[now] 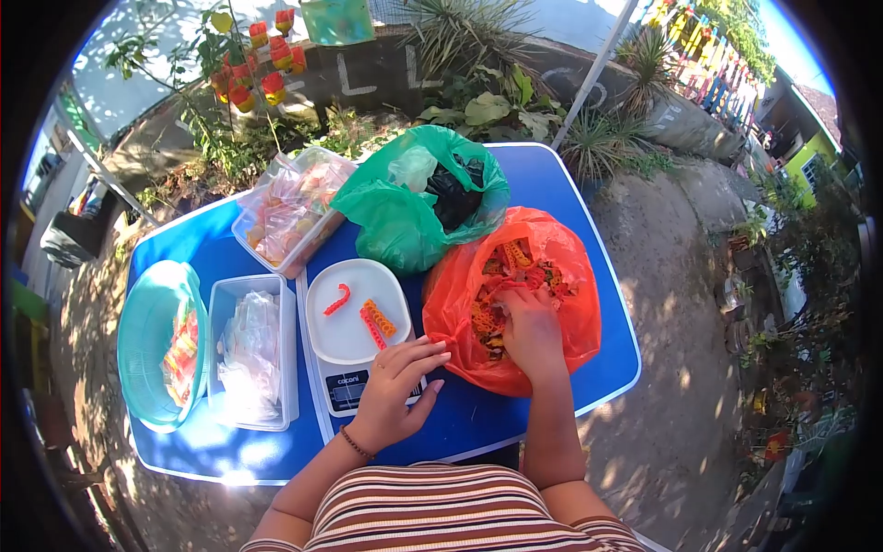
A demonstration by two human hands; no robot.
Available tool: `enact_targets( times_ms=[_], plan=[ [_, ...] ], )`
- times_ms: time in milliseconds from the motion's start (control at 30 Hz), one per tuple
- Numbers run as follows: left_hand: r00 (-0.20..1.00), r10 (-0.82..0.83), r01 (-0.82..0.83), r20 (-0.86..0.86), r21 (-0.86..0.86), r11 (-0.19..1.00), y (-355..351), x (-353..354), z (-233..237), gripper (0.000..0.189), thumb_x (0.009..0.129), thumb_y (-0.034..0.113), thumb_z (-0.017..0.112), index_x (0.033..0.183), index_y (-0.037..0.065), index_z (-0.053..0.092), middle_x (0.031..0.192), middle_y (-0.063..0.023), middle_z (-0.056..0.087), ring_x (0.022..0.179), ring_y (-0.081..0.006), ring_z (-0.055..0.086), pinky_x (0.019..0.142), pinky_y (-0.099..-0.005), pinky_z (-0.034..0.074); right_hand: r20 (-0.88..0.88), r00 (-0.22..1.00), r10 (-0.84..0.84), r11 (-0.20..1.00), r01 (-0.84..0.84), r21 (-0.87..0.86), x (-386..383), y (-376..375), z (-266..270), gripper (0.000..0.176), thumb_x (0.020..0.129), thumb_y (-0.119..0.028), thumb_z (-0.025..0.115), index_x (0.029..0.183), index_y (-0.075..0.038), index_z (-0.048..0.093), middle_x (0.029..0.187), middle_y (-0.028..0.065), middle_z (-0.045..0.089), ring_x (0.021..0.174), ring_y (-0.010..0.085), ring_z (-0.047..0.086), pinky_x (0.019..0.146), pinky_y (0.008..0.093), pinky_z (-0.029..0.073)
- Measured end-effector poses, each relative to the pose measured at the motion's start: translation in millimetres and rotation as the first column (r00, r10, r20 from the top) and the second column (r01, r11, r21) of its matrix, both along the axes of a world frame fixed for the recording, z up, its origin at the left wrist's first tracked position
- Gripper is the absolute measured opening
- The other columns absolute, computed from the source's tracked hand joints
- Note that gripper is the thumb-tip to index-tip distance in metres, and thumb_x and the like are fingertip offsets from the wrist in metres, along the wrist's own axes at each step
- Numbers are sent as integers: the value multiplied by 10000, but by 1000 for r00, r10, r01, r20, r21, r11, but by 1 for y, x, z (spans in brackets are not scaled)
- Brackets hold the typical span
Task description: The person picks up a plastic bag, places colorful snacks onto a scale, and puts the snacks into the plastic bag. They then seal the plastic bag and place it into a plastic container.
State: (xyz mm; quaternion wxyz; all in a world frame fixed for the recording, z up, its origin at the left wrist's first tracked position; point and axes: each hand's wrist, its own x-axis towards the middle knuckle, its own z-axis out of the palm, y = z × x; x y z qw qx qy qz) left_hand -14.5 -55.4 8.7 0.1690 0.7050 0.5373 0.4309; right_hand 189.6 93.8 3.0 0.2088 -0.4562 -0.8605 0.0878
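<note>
An open red plastic bag point(572, 336) on the blue table holds many red, orange and yellow pieces. My right hand point(532, 329) reaches into it, fingertips among the pieces; what they grip, if anything, is hidden. My left hand point(397, 386) is beside the bag's left edge, over the front of a white kitchen scale point(317, 368), with its fingers apart and nothing in them. On the scale's white plate point(345, 345) lie a curved red piece point(338, 299), an orange piece point(379, 318) and a straight red piece point(373, 328).
Behind the scale stand a green bag point(382, 225) and a clear tub point(317, 241) of packed pieces. To the left are a tub of clear plastic bags point(250, 354) and a teal basket point(147, 340) with filled packets. The blue table point(533, 175) has a white edge.
</note>
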Motion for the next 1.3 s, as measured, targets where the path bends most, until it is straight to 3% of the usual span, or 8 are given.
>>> enact_targets(
  times_ms=[267,367,667,867,967,1067,1267,1300],
  plan=[
    [1000,19,-18,10,-11,1000,-2,-3,-4,413,840,17,739,1241,84,665,1311,-88,663,1293,-305,574,1086,-435,407,-36,993,-110,994,110,-9,5,-13,24,215,792,35,684,985,-48,733,957,112,704,955,347,611,910,423,507],
    [999,21,-21,24,-13,1000,-3,-3,-6,410,840,20,738,1238,84,666,1307,-87,665,1291,-304,575,1085,-434,407,-297,950,-99,995,88,-49,15,-14,20,184,790,-2,711,968,-45,718,945,124,707,940,344,638,856,443,523],
    [999,44,-43,15,-3,999,-8,-6,-7,386,855,55,731,1235,94,675,1284,-76,670,1248,-301,596,1065,-439,430,-243,945,-221,973,196,-122,12,2,21,220,838,35,637,1049,15,696,1016,220,703,988,400,664,898,477,524],
    [998,61,-61,32,-4,998,-11,-8,-6,381,839,31,735,1213,77,677,1296,-93,672,1260,-300,595,1071,-434,419,-158,983,-93,993,80,-87,-14,38,-6,321,866,46,570,1166,-6,674,1108,223,691,1056,400,648,945,464,517],
    [998,64,-64,26,-1,998,-12,-8,-4,382,839,35,736,1214,78,677,1295,-90,673,1252,-295,598,1072,-431,416,-131,982,-137,986,148,80,-28,47,-21,331,860,42,569,1167,-20,678,1146,220,669,1082,416,611,968,476,503],
    [997,67,-67,32,-9,998,-14,-8,-3,384,838,31,735,1214,81,677,1296,-87,671,1253,-293,596,1076,-429,411,-64,987,-148,984,153,91,-29,47,-23,356,850,39,583,1186,-30,677,1170,208,658,1081,413,595,972,480,498],
    [998,51,-51,40,-15,999,-11,-8,-4,391,833,20,732,1215,87,678,1306,-85,666,1266,-293,587,1083,-430,405,-116,983,-142,977,120,-176,-11,28,8,240,843,14,661,1063,-25,748,1048,174,718,1001,391,659,945,427,523],
    [998,51,-50,39,-17,999,-12,-8,-5,391,833,19,732,1214,88,678,1306,-84,666,1270,-293,586,1084,-431,403,-222,961,-166,970,118,-215,-9,21,12,212,858,10,666,1049,-16,755,1031,162,731,975,353,676,928,398,530]
  ],
)
